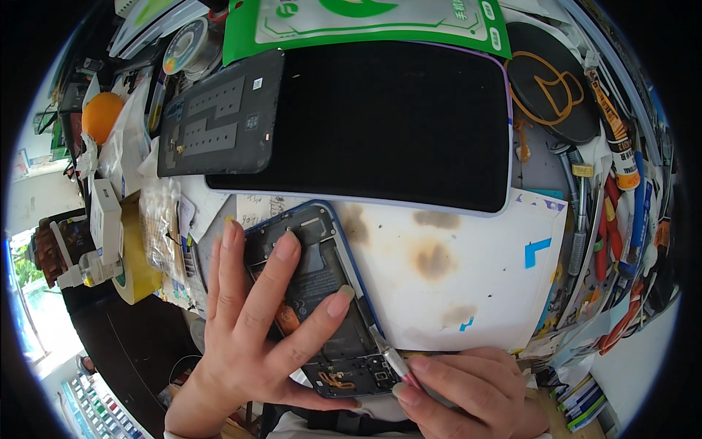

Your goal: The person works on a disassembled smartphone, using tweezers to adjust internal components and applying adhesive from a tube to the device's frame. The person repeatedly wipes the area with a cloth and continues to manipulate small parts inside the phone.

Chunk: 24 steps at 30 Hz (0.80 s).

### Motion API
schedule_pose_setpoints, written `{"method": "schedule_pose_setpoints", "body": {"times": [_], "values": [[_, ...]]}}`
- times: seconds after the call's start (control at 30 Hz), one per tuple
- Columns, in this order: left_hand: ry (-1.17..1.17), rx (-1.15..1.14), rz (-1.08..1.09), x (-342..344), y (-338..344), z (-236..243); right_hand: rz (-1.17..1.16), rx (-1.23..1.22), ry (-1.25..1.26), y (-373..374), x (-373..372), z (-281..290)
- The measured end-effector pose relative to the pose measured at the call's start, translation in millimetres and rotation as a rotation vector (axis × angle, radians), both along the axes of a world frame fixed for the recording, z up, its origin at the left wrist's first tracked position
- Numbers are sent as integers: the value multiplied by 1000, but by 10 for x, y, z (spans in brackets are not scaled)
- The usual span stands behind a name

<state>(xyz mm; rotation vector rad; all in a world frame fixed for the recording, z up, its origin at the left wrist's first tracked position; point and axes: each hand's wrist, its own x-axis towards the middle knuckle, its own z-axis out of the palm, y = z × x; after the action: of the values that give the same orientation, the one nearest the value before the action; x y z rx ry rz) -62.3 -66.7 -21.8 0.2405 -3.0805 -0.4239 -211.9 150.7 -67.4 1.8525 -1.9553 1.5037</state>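
An opened smartphone (344, 252) with a blue frame lies tilted at the near middle, its battery and inner parts bare. My left hand (267, 322) holds it, fingers spread across its inside and thumb at its lower edge. In my right hand (468, 384) is a slim pry tool (395, 361) with a silver shaft and a pinkish-red end, pinched between thumb and fingers. Its flat tip meets the phone's right edge near the lower end. A dark back panel (212, 121) with grey pads rests beyond, overlapping a large black-screened tablet (395, 124).
A scorched white sheet (475, 271) lies right of the phone. Behind the tablet is a green-and-white packet (365, 25). Left are a solder spool (189, 47), an orange ball-like thing (102, 117) and yellow tape (139, 271). On the right are a black disc (548, 110), a glue tube (614, 132) and several tools.
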Motion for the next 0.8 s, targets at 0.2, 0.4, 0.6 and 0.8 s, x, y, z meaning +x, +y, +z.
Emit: {"method": "schedule_pose_setpoints", "body": {"times": [0.2, 0.4, 0.6, 0.8], "values": [[8, 56, -7, -8, -55, -3, -299, -8, -341, -370, 194, 266], [15, 91, 6, 0, -55, -46, 62, 54, -31, -100, -42, 100], [-20, 77, -15, 9, -82, -11, 86, 75, 18, 69, -19, 5], [3, 64, -10, 5, -66, -44, -240, 76, -452, -320, 208, 323]]}}
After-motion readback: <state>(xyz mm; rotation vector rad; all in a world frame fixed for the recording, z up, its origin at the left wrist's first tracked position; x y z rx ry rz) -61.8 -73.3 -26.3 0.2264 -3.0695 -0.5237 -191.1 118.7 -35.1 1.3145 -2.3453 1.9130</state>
